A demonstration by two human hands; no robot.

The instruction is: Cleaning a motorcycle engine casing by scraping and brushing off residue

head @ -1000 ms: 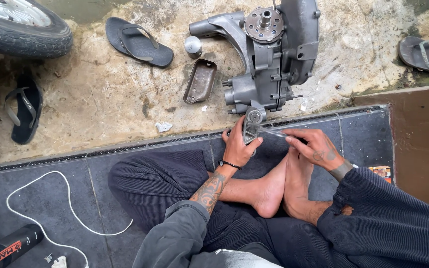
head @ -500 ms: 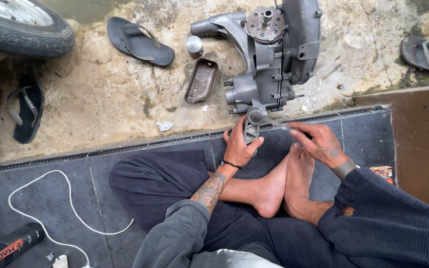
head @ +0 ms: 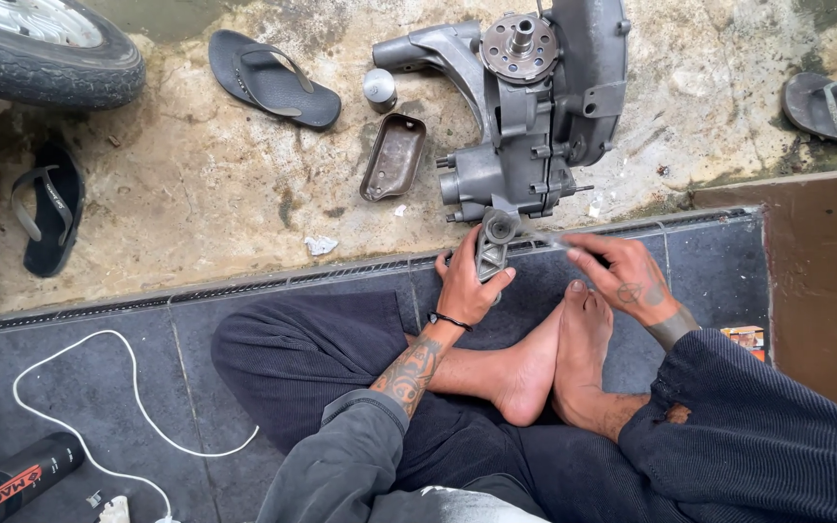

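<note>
Left hand (head: pixel 465 283) clenched around grey metal bracket (head: pixel 492 242) at engine casing's (head: pixel 535 107) near end. Right hand (head: pixel 627 276), just beside it, pinches thin rod-like tool (head: pixel 546 237) pointed at bracket top. Looks like fitting/alignment step; next move likely needs steady bracket, fine tool aim.

Stained concrete ground (head: pixel 196 184) lies beyond the grip, a dark tiled step (head: pixel 79 387) spreads to its left and a brown floor panel (head: pixel 825 281) to its right, all daylit.
</note>
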